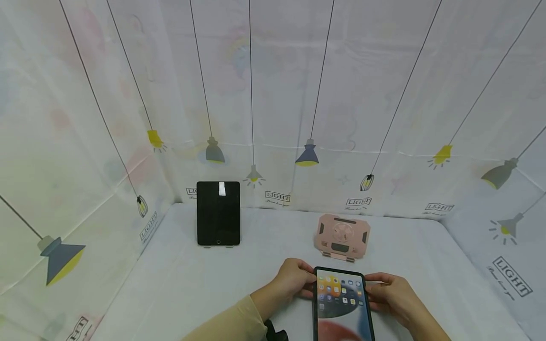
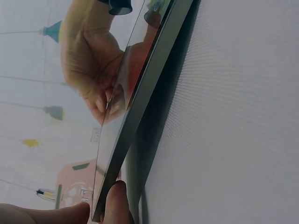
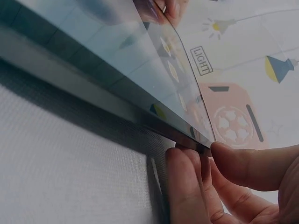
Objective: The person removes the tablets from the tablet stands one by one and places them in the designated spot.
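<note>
A tablet [image 1: 343,303] with its screen lit and app icons showing lies face up near the front of the table. On its left edge, close to the top corner, my left hand [image 1: 294,279] pinches it. My right hand [image 1: 394,298] grips the opposite edge at about the same height. In the right wrist view the thumb [image 3: 243,165] is at the upper rim and the fingers [image 3: 187,182] reach beneath. Shadow shows under the tablet's edge [image 2: 126,135] in the left wrist view. Just beyond the tablet stands a pink tablet stand [image 1: 342,237] with cut-outs.
A second tablet [image 1: 218,213], its screen dark, stands propped upright at the back left. White cloth covers the table [image 1: 256,255]. A curtain [image 1: 273,94] printed with lamps surrounds the back and sides. Something black [image 1: 276,334] sits by my left wrist.
</note>
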Motion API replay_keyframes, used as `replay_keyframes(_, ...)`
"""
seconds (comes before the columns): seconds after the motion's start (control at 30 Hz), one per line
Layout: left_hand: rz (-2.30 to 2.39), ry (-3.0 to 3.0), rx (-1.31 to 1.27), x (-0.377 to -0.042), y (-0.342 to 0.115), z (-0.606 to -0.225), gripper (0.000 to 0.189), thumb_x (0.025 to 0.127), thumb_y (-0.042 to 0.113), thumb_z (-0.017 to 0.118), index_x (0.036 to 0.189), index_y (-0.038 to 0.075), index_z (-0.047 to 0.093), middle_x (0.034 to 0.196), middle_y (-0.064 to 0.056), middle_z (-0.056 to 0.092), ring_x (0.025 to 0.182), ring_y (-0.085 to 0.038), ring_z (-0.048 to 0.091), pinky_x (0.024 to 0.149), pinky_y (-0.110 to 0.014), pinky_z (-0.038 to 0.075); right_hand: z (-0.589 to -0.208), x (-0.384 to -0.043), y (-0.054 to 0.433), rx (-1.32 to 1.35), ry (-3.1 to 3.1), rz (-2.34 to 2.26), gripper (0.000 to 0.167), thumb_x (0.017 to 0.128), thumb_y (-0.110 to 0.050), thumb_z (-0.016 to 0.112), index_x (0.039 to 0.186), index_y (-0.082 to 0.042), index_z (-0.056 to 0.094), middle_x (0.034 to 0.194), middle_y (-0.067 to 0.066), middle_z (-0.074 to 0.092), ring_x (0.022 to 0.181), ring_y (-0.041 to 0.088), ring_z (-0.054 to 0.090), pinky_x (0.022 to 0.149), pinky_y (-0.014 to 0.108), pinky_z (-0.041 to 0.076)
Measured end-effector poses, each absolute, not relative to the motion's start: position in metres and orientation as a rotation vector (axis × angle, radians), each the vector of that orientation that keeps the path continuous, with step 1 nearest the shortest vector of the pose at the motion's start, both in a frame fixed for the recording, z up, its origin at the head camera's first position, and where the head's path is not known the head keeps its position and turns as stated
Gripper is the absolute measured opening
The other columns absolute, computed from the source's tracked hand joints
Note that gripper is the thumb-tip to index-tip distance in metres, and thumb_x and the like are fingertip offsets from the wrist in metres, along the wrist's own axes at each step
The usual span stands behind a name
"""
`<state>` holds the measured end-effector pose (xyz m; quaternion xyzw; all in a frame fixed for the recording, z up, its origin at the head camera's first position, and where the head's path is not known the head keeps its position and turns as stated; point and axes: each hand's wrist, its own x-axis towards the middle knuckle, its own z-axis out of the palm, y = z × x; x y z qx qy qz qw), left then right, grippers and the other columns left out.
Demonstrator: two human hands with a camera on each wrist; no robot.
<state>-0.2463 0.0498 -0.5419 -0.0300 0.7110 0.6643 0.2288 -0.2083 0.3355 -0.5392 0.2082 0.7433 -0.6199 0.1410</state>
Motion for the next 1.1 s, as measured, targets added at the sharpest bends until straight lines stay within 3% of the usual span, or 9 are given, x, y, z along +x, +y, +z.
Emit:
replay_keyframes(0.23,1.828,1.967,-0.095,-0.248,0.050,-0.540,0.009,0.095,-0.002,0.075,0.103,0.002,0.075,0.091,-0.009,0.077,0.071,-0.014,0.072,0.068,-0.031,0.069,-0.537,-0.208,0.338,0.657,2.158,-1.759,0.045,0.097,-0.001,0.071,0.141,0.007,0.060,0.096,0.008,0.080,0.080,0.024,0.078,0.074,0.039,0.069)
replay_keyframes(0.5,1.779,1.972,-0.087,-0.252,0.045,-0.538,0.010,0.096,0.000,0.074,0.106,0.001,0.076,0.087,-0.013,0.080,0.067,-0.012,0.073,0.066,-0.028,0.067,-0.536,-0.207,0.341,0.658,2.169,-1.729,0.043,0.099,-0.002,0.070,0.140,0.008,0.061,0.096,0.010,0.081,0.081,0.024,0.079,0.076,0.040,0.070)
replay_keyframes(1.1,1.744,1.859,-0.088,-0.259,0.035,-0.533,0.017,0.097,-0.006,0.070,0.113,-0.002,0.075,0.094,-0.018,0.081,0.072,-0.014,0.077,0.075,-0.032,0.069,-0.537,-0.204,0.341,0.700,2.142,-1.730,0.034,0.102,-0.003,0.066,0.135,0.009,0.065,0.095,0.011,0.082,0.082,0.026,0.081,0.077,0.041,0.070)
